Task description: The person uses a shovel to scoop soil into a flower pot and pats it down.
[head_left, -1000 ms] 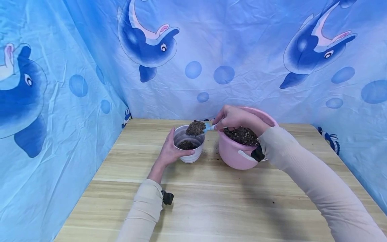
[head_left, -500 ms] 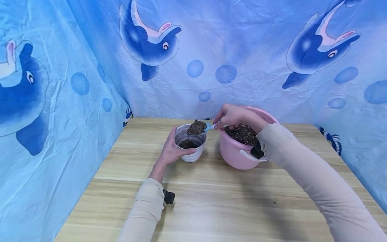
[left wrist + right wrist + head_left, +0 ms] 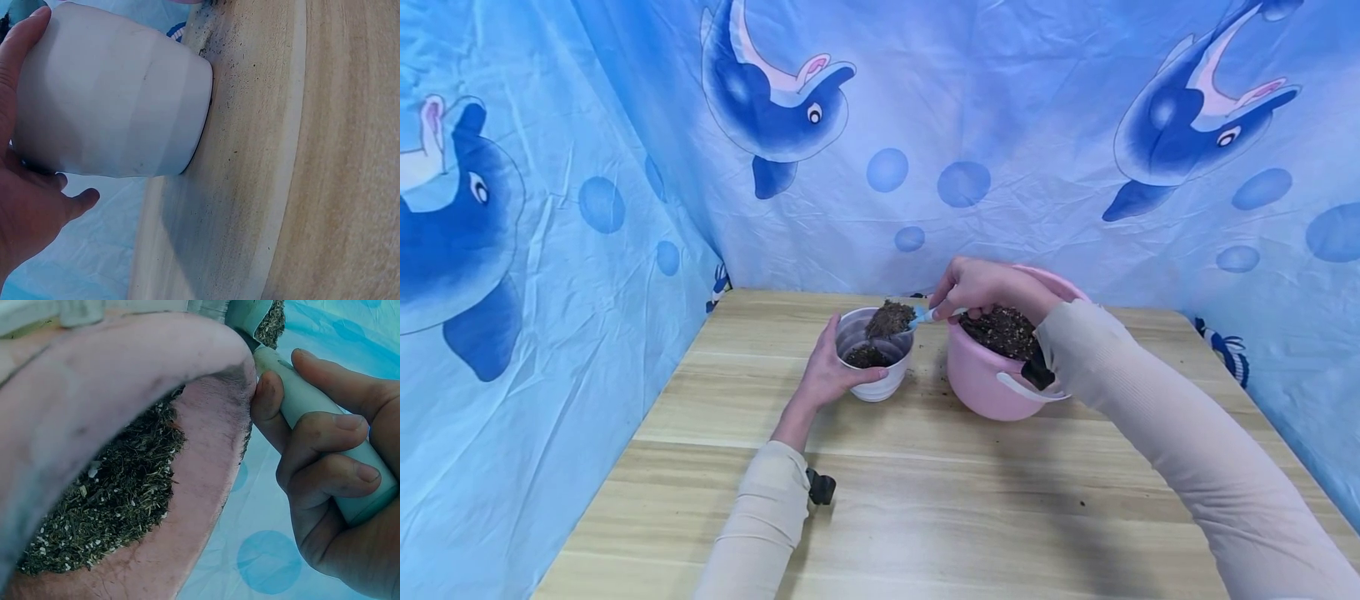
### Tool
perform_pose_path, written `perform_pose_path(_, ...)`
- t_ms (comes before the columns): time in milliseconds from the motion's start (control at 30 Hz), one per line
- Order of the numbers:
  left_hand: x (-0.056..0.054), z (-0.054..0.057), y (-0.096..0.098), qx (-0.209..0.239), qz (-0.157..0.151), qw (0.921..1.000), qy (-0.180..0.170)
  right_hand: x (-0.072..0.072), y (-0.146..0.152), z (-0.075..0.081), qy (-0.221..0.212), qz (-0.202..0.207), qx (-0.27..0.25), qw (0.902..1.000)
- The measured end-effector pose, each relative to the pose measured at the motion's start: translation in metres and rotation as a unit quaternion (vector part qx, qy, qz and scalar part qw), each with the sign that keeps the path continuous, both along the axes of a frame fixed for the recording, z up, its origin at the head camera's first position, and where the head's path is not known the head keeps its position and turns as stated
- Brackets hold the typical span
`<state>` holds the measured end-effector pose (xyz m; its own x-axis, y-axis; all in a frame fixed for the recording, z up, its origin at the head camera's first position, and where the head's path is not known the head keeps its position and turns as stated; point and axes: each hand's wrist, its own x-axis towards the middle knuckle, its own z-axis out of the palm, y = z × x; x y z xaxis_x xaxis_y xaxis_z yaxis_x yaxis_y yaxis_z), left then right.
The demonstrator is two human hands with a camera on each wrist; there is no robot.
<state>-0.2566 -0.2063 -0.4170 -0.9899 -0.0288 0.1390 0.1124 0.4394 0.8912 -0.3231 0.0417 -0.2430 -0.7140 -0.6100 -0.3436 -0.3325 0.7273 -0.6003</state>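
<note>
My left hand (image 3: 831, 375) grips a white flower pot (image 3: 883, 385) at its left side, thumb across the front near the rim. Ridged bands show on the pot wall (image 3: 119, 94) in the left wrist view. Some dark soil (image 3: 865, 357) lies at the pot's bottom. My right hand (image 3: 973, 287) is curled round the pale handle (image 3: 306, 397) of a small blue trowel (image 3: 919, 317). A heaped load of soil (image 3: 891, 319) sits on its blade, over the pot's back right rim. The right hand is above the left part of a pink bucket (image 3: 985, 387).
Dark potting soil with white specks (image 3: 106, 512) fills part of the bucket, whose white handle (image 3: 1026, 390) hangs at the front. Crumbs of soil are scattered on the wooden table (image 3: 910, 517) between pot and bucket. A blue dolphin-print cloth (image 3: 1022, 100) encloses the back and sides.
The head view has shifted slightly. Both hands keep their grips, and the loaded trowel stays over the pot's rim with almost no movement relative to it.
</note>
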Motion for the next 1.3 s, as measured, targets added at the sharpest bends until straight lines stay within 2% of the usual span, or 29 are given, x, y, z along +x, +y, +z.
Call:
perform_pose_path(767, 0.002, -0.002, -0.002, 0.004, -0.006, 1.0000, -0.001, -0.006, -0.005, 0.002, -0.013, 0.007, 0.032, 0.9994)
perform_pose_path(1300, 0.002, 0.000, -0.001, 0.003, -0.005, 1.0000, 0.007, -0.004, -0.012, 0.006, 0.015, 0.018, 0.080, 0.9965)
